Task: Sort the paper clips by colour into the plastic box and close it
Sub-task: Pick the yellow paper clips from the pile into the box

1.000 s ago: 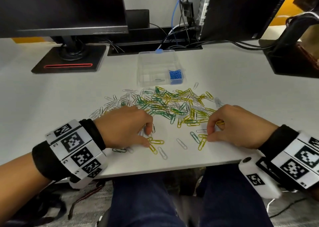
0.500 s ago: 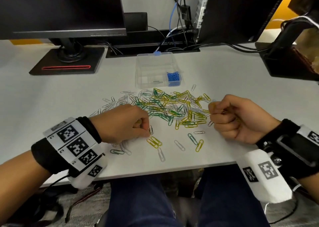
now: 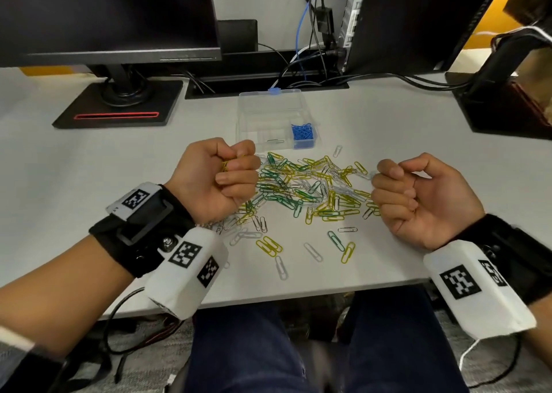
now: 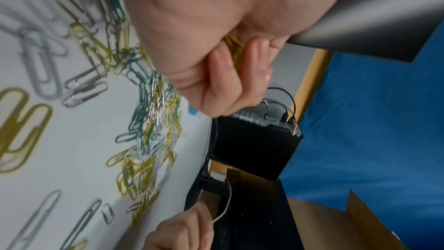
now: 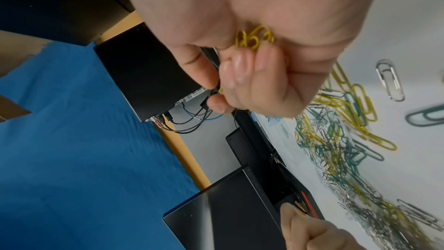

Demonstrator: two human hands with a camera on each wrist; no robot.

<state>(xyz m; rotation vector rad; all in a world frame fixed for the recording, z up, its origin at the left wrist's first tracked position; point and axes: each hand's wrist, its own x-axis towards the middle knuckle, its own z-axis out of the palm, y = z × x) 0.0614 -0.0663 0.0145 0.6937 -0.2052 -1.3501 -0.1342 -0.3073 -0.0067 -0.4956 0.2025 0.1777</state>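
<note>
A loose pile of yellow, green and silver paper clips (image 3: pixel 310 186) covers the middle of the white desk (image 3: pixel 74 189). Behind it stands the clear plastic box (image 3: pixel 270 120), lid open, with blue clips (image 3: pixel 302 132) in its front right compartment. My left hand (image 3: pixel 230 174) is raised at the pile's left edge, palm turned up, fingers curled round yellow clips (image 4: pixel 236 52). My right hand (image 3: pixel 394 189) is raised at the pile's right edge, also palm up, its curled fingers holding yellow clips (image 5: pixel 254 38).
A monitor on a black stand (image 3: pixel 119 106) is at the back left. A dark computer case (image 3: pixel 412 22) with cables stands at the back right, and a black stand (image 3: pixel 493 100) at the far right. Stray clips (image 3: pixel 273 247) lie near the desk's front edge.
Both hands have lifted off the desk and turned palm up, closing into fists round the yellow clips they picked. The left hand rose up towards the box.
</note>
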